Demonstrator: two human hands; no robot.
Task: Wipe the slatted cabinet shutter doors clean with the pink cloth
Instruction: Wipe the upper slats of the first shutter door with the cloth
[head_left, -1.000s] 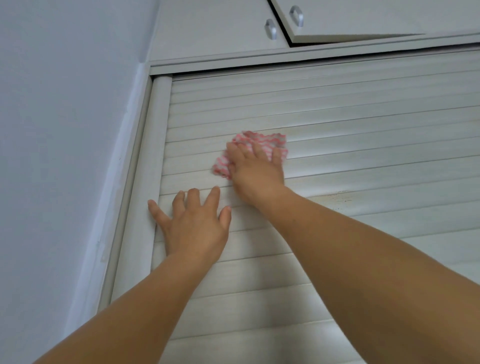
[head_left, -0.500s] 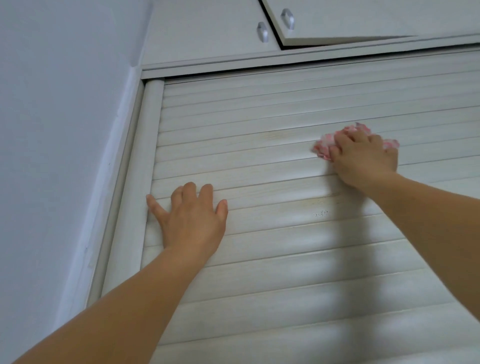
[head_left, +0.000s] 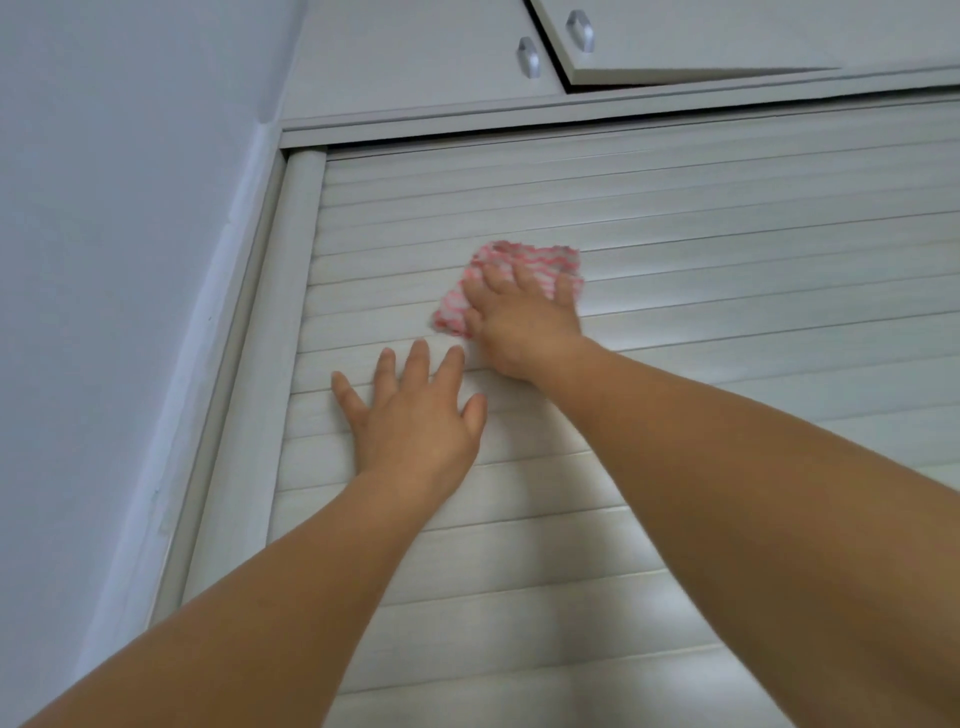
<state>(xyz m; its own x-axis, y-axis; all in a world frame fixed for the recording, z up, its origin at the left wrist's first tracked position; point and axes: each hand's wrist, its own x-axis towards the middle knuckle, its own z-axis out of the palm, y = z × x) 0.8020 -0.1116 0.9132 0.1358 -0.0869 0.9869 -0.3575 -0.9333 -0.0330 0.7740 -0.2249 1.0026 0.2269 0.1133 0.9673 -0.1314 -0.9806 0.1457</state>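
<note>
- Wall (head_left: 114, 260): plain pale surface filling the left of the view, meeting the cabinet at a vertical corner.
- Slatted shutter door (head_left: 701, 249): whitish horizontal slats, filling the centre and right. Both my forearms cross its lower part and hide the slats under them.
- Rounded side post (head_left: 260, 338): runs up the shutter's left edge, between the slats and the wall.
- Upper cabinet doors (head_left: 415, 52): two flat fronts above the shutter's top rail. The right one stands slightly ajar, its lower edge lifted off the frame.
- My left hand (head_left: 410, 415): flat on the slats, palm down, fingers straight and spread, thumb out to the right. It holds nothing. It sits near the side post without touching it.
- My right hand (head_left: 524, 317): up and to the right of the left hand, just beside it, not touching. Fingers are nearly straight and press down on the cloth; I see no pinch or curl around it.
- Pink cloth (head_left: 524, 260): pink and white pattern, pressed against the slats under my right hand. Its top edge and left corner show beyond my fingers; the rest is covered by the hand. It lies in the shutter's upper left area.
- Two metal handles (head_left: 528, 57): one on each upper door, close together near the gap between the doors.
</note>
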